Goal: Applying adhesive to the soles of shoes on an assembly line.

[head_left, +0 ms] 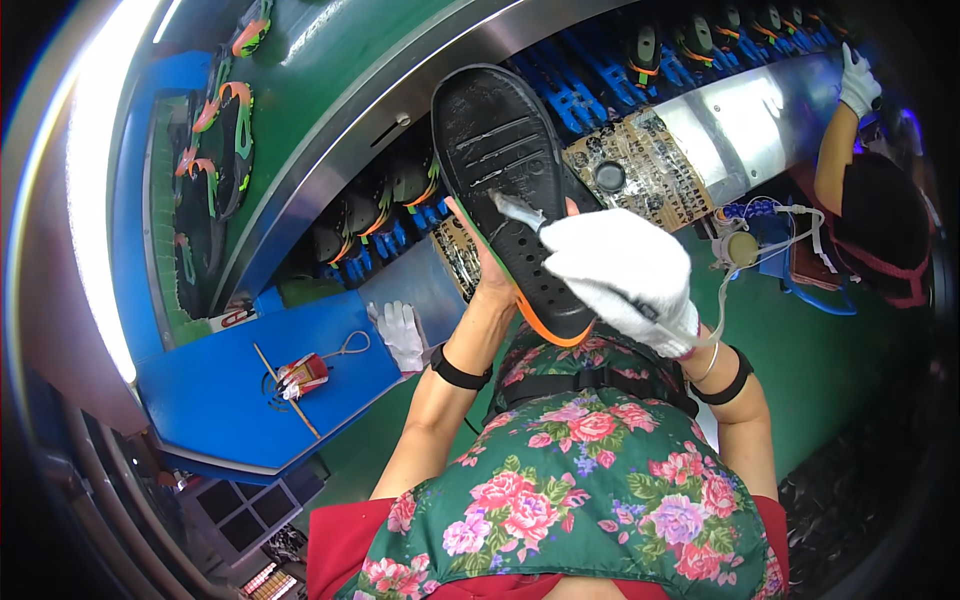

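Nearest is a flowered green apron (590,470); just past it, a black shoe sole (497,130) with an orange rim (562,338) at one end is held up in midair. The bare left hand (487,262) supports it from beneath, its grip wrapped about both edges. The white-gloved right hand (620,268) has its grip pinching a slim brush-like tool (517,209), whose tip lies over the sole's grooved, perforated face.

If the left grip loosened, I judge, the sole could twist under pressure and the tip could skid; the bulky glove could also smear across the face. The glove covers the tool's handle; the sole hides most left fingers. Whether the tip touches, or the shine is wet, I cannot tell.

Farther left, a blue desk (220,400) carries a small red container (303,377), with a limp white glove (402,335) at its edge. Beyond, shoes (646,52) stand in blue holders (572,105), partly blocked by the sole. At far right, a co-worker's gloved hand (858,85) is too small to read, the body fading into the dark rim.
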A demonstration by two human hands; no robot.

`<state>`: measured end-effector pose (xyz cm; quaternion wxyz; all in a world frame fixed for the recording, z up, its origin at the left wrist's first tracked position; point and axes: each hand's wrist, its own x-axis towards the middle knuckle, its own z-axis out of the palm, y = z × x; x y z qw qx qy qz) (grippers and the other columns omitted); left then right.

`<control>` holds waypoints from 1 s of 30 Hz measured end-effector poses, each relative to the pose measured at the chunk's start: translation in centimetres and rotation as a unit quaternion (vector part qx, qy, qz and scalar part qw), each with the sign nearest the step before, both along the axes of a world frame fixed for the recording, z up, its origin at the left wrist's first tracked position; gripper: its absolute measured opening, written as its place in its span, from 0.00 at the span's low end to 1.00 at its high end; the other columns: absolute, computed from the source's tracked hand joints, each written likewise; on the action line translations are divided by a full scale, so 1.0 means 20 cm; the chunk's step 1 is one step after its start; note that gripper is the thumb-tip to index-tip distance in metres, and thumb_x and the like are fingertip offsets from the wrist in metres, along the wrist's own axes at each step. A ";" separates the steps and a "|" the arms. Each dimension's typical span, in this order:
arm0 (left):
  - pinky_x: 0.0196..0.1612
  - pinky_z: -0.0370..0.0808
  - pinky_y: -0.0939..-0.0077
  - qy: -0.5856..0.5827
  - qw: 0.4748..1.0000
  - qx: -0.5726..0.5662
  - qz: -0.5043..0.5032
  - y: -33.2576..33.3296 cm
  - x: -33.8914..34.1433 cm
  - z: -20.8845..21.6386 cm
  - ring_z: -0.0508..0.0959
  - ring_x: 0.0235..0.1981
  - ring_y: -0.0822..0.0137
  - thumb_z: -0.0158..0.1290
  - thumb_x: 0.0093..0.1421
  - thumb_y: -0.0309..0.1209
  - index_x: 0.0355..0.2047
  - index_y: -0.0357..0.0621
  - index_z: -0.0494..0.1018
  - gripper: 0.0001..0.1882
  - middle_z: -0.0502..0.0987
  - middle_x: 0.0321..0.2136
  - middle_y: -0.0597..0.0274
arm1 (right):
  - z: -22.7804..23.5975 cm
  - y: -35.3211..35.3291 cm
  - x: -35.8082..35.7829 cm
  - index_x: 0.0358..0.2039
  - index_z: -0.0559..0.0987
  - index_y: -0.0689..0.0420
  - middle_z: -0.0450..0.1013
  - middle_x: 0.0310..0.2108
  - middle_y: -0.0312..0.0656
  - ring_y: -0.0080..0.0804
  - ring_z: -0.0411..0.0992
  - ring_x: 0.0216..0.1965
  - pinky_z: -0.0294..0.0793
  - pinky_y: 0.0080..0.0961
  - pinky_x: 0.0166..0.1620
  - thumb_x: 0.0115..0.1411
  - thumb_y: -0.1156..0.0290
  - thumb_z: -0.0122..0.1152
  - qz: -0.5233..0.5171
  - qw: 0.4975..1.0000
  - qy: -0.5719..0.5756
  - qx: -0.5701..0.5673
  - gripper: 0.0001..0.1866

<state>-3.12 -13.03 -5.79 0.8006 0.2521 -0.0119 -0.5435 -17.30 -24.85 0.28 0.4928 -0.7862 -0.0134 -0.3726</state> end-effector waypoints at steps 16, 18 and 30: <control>0.48 0.80 0.56 -0.039 0.997 -0.052 -0.033 -0.02 0.13 -0.03 0.78 0.44 0.49 0.40 0.45 0.88 0.49 0.34 0.71 0.63 0.78 0.35 0.49 | -0.03 0.01 -0.01 0.36 0.86 0.58 0.83 0.41 0.48 0.43 0.82 0.42 0.82 0.34 0.45 0.52 0.80 0.71 0.061 0.994 0.015 0.084 0.10; 0.48 0.80 0.56 -0.034 0.997 -0.055 -0.031 -0.04 0.14 0.00 0.78 0.44 0.50 0.39 0.45 0.88 0.49 0.34 0.72 0.62 0.77 0.35 0.49 | -0.03 -0.01 -0.01 0.36 0.86 0.60 0.83 0.39 0.48 0.44 0.83 0.39 0.81 0.33 0.45 0.50 0.81 0.72 0.018 0.996 0.017 0.080 0.11; 0.45 0.76 0.51 -0.056 0.996 -0.073 -0.019 -0.05 0.20 0.02 0.77 0.39 0.52 0.35 0.42 0.90 0.54 0.33 0.71 0.68 0.77 0.40 0.49 | 0.00 0.00 0.01 0.33 0.87 0.57 0.84 0.38 0.47 0.41 0.83 0.39 0.82 0.32 0.43 0.49 0.81 0.73 0.031 0.998 0.021 0.047 0.09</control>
